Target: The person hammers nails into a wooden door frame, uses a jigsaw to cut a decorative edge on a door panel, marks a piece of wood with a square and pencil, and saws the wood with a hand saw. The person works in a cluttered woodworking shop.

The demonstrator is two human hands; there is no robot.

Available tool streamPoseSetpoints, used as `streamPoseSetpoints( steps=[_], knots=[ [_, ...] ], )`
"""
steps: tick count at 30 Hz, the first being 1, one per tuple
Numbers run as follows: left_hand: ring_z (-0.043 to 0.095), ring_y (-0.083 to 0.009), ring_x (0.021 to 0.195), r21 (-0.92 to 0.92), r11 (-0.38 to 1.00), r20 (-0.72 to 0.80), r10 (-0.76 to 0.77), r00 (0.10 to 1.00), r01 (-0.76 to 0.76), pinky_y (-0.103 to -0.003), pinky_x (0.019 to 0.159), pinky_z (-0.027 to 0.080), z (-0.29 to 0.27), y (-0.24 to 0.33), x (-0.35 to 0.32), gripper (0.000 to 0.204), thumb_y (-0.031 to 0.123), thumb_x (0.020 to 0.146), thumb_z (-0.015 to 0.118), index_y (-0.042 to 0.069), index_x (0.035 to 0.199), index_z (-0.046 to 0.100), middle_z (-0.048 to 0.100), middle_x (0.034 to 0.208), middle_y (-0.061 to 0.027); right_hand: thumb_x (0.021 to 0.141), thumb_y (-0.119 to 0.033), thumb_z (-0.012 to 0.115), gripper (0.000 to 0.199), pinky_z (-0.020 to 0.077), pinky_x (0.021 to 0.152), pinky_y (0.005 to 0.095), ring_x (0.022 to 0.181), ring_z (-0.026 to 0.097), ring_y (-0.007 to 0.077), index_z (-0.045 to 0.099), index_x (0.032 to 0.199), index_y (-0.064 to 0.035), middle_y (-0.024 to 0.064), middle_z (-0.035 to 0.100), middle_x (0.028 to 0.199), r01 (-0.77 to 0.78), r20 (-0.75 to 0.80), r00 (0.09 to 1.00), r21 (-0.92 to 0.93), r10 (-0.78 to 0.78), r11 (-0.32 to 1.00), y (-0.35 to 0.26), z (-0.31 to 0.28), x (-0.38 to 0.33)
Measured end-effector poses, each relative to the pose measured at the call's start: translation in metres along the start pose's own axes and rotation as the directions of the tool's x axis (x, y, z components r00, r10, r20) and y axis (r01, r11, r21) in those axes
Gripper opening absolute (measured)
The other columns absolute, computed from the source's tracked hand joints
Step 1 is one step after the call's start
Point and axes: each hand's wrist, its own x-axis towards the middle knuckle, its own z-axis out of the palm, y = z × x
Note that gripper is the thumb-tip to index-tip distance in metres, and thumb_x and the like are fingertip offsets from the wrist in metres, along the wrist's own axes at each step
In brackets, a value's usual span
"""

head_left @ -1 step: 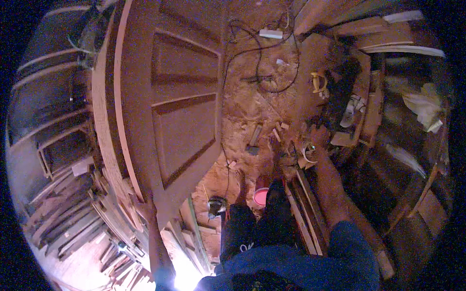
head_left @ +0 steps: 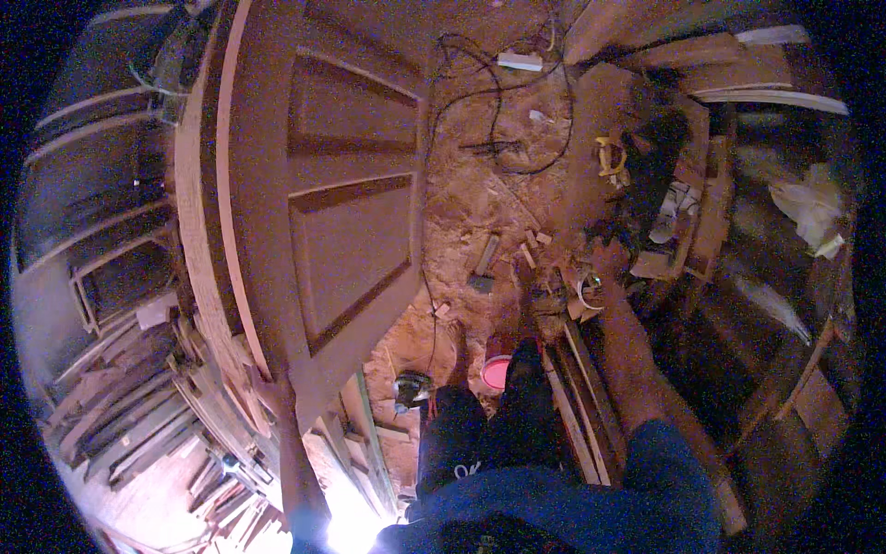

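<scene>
A brown panelled wooden door [head_left: 355, 249] stands tilted on my left. My left hand [head_left: 273, 392] grips its near lower edge, with the fingers closed round the wood. To the right, my right hand [head_left: 607, 258] reaches over a cluttered bench, its fingers somewhat apart and dimly lit. I see nothing held in it. Close beside its wrist is a pale round container or ring [head_left: 589, 291]. Dark items just past the fingers are too dim to make out. A yellow-handled tool [head_left: 609, 157], perhaps a saw, lies farther up the bench.
Sandy ground holds a black cable [head_left: 498, 111], a white power strip [head_left: 520, 62], a hammer-like tool [head_left: 484, 265] and wood scraps. Near my legs are a pink-topped round container [head_left: 496, 372] and a dark power tool [head_left: 412, 388]. Stacked timber [head_left: 138, 425] fills the lower left.
The whole view has shifted very slightly. Both hands keep their places.
</scene>
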Motion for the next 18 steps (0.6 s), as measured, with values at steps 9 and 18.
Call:
streamPoseSetpoints(
  steps=[9,18],
  knots=[
    [0.058,-0.0339,0.101,-0.095,0.994,0.04,-0.054,0.998,0.058,-0.045,0.09,0.046,0.007,-0.002,0.003,0.053,0.029,0.081,0.082,-0.007,0.113,0.06,0.063,0.108,-0.0202,0.096,-0.056,0.051,0.068,0.0395,0.105,0.0518,0.125,0.049,0.0392,0.047,0.139,-0.0032,0.0214,0.05,0.139,-0.009,0.024,1.0,0.029,0.008,1.0,0.0,0.022,0.013],
    [0.055,-0.0371,0.125,-0.066,0.997,-0.009,-0.04,0.999,0.04,-0.043,0.107,0.04,0.011,-0.003,-0.004,0.079,0.039,0.084,0.08,-0.01,0.137,0.05,0.059,0.133,-0.0264,0.098,-0.053,0.049,0.066,0.0361,0.108,0.0494,0.13,0.045,0.0372,0.044,0.142,-0.0038,0.0207,0.046,0.143,-0.024,-0.109,0.993,0.105,0.036,0.994,0.004,0.028,0.019]
  ],
)
